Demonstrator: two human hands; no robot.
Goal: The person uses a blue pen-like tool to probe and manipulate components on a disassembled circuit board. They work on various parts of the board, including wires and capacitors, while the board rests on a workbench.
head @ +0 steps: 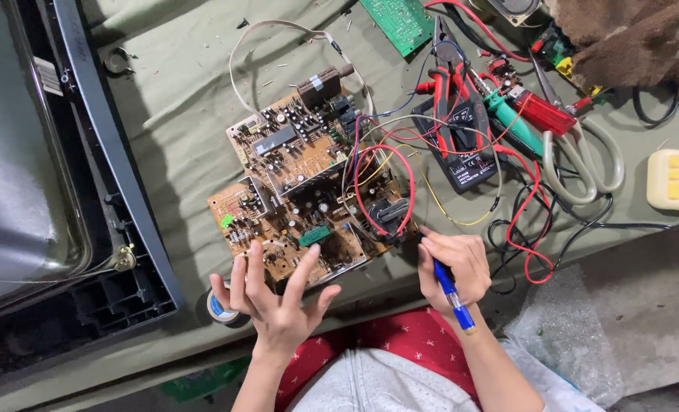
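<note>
Green cloth covers the tabletop [179, 107], and a brown circuit board [301, 191] lies in the middle of it, crowded with small parts and trailing red, yellow and white wires. My left hand [274, 301] hovers at the board's near edge, palm up and fingers spread wide, holding nothing; the fingertips lie over the board's front rim. Just beside that hand, partly hidden by it, sits a roll of tape [221, 309]. My right hand [454, 267] is curled around a blue pen [450, 294], pinching it between thumb and fingers, with the pen's blue end pointing back toward me; the knuckles rest near the board's right corner, next to a black part [389, 214] ringed by a red wire loop. Beyond the board lies a black meter [465, 149] with red leads, then pliers [446, 53], a red tool [541, 114] and scissors [583, 164] in a tangle of cable. A green board [400, 23] lies at the far edge, and a pale timer [677, 179] sits at the right. To my left stands a television shell [87, 191] with its dark frame.
</note>
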